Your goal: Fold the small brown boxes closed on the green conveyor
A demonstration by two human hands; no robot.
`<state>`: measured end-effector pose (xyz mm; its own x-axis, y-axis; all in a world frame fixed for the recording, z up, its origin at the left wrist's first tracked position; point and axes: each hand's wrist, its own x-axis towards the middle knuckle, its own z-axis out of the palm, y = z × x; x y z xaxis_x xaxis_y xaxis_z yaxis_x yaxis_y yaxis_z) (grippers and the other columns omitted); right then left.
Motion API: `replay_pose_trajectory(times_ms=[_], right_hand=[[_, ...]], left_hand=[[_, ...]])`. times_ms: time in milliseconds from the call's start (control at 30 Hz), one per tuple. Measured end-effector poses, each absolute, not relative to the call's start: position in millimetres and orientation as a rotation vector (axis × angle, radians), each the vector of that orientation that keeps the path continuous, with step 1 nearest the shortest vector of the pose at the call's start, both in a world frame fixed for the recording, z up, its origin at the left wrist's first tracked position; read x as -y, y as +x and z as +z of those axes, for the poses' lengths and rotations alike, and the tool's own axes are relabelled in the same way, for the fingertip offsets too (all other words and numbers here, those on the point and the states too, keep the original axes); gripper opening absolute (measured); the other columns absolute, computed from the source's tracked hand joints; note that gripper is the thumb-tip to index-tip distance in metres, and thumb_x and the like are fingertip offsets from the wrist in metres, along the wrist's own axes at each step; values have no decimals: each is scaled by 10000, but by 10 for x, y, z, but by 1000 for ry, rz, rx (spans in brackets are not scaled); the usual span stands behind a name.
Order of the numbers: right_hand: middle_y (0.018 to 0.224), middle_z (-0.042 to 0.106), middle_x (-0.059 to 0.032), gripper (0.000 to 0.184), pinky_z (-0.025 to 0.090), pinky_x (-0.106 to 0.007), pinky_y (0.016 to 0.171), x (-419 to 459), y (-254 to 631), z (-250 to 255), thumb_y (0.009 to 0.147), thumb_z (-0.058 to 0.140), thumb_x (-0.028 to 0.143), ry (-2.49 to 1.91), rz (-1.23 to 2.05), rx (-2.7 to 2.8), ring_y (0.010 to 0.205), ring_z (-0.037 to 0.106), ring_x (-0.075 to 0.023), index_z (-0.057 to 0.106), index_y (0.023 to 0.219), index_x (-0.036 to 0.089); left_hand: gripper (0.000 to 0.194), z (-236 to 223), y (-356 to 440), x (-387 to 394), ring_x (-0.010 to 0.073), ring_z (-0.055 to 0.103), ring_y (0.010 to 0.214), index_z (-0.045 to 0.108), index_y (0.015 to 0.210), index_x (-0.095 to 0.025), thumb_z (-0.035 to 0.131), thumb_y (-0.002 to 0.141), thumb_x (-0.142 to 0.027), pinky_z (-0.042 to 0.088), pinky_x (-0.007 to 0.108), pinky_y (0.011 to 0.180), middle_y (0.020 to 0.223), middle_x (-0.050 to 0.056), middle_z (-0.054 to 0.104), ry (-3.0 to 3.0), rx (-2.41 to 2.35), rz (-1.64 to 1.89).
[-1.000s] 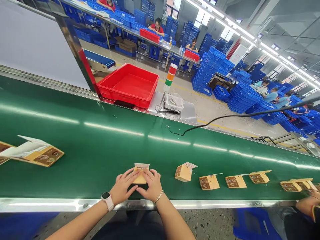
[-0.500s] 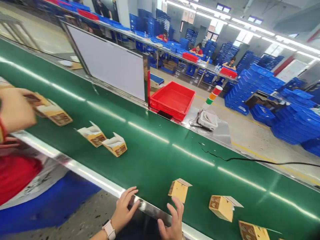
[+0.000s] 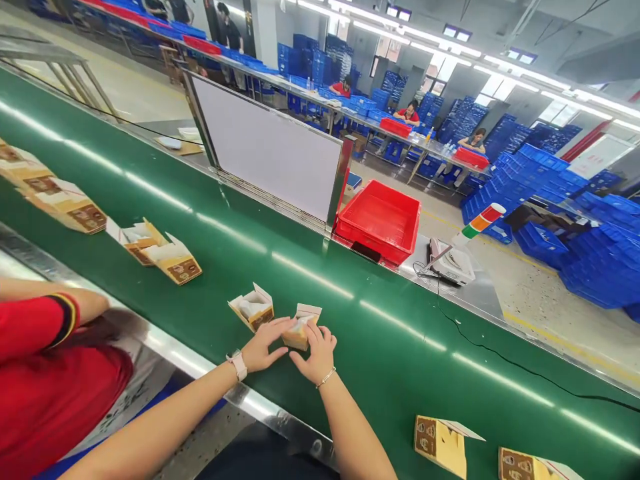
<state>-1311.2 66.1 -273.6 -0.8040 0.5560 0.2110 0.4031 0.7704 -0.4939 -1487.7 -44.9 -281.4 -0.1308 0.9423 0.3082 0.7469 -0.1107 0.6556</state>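
Observation:
Both my hands are over the green belt, around a small yellow-brown carton [image 3: 296, 339] with its lid flap up and something whitish in its open top. My left hand [image 3: 264, 345], with a pale watch on the wrist, has its fingertips at the carton's left and top. On the right side, the curled fingers of my right hand [image 3: 316, 355] press on the same carton; a thin bracelet circles that wrist. Just left of it stands an open carton [image 3: 256, 312] with whitish contents, close to my left fingers.
More open cartons [image 3: 177, 263] lie upstream at left; a tilted carton [image 3: 440, 443] is at lower right. A co-worker's red sleeve [image 3: 35, 330] is close on my left. Across the green belt [image 3: 390, 360] stand a white panel [image 3: 270, 147], a red bin [image 3: 380, 217] and a signal light [image 3: 480, 223].
My hands have moved from the belt's near rim onto a carton, closing around it. The cartons have shifted rightward along the belt. The view has turned somewhat left.

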Motion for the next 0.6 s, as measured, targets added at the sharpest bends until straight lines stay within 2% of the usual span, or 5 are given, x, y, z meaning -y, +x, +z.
replay_pose_trajectory(times_ms=[133,233,300,467,600], right_hand=[[1182,667,-14,386,317,-432,870,-742,-13038,-2573,744,725,496,-756,691,2640,1078,473,-297,685,1090,329],[939,704,-9,182,314,-435,873,-791,-12995,-2582,791,690,446,-709,765,2549,967,493,-251,716,876,287],[824,668,-26,213,350,-418,860,-781,-12979,-2682,839,626,410,-750,811,2399,901,504,-228,686,732,235],[1119,554,-143,291,481,-369,773,-679,-12975,-3016,819,583,376,-1219,844,1802,960,547,-241,633,1005,157],[987,598,-119,291,539,-369,747,-704,-12971,-3176,744,617,367,-1355,1033,1638,823,601,-226,607,945,157]], left_hand=[[433,-2817,-14737,353,298,491,1286,556,1314,-268,483,903,-383,446,458,948,1296,93,634,1919,-1861,952],[309,-2738,-14625,171,291,525,1229,689,1050,-246,415,931,-327,426,466,897,1093,71,726,1873,-1919,897],[326,-2705,-14538,53,281,562,1161,695,882,-215,390,937,-314,419,469,893,982,75,739,1809,-1956,894],[228,-2830,-14282,-53,251,631,994,642,935,-203,497,864,-364,482,442,878,951,85,698,1432,-1963,1193],[423,-2923,-14123,-106,267,615,1059,554,1077,-173,643,714,-369,483,473,960,1072,114,636,907,-1985,1522]])
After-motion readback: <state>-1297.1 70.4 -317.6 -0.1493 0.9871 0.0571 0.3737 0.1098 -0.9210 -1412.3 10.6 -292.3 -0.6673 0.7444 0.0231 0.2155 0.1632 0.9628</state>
